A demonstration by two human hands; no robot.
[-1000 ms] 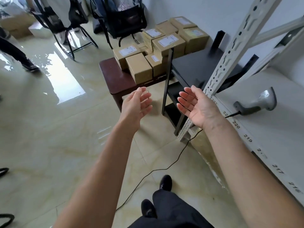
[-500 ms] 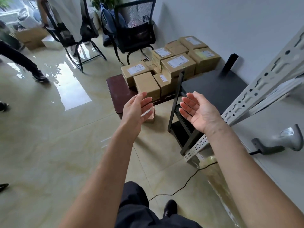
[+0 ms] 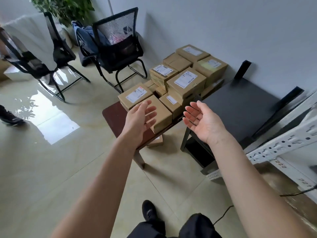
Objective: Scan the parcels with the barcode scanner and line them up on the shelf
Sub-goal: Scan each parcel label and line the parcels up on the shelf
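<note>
Several brown cardboard parcels with white labels [image 3: 186, 80] are stacked on a low dark-red table [image 3: 113, 115] against the wall. My left hand [image 3: 139, 120] is open, fingers apart, in front of the nearest unlabelled parcel [image 3: 163, 115]. My right hand [image 3: 203, 121] is open, palm turned inward, just right of that parcel. Neither hand touches a parcel. The white metal shelf [image 3: 281, 145] with number tags runs along the right edge. The barcode scanner is out of view; only its black cable [image 3: 298, 193] shows.
A black side table [image 3: 240, 103] stands between the parcels and the shelf. A small box [image 3: 157, 140] lies on the floor under the red table. Two black chairs [image 3: 118, 48] stand behind, and another person's shoe [image 3: 10, 117] is at far left.
The view has swung left and closer to the parcel table. Both open hands have moved forward to either side of the nearest parcel. The scanner has dropped out of view.
</note>
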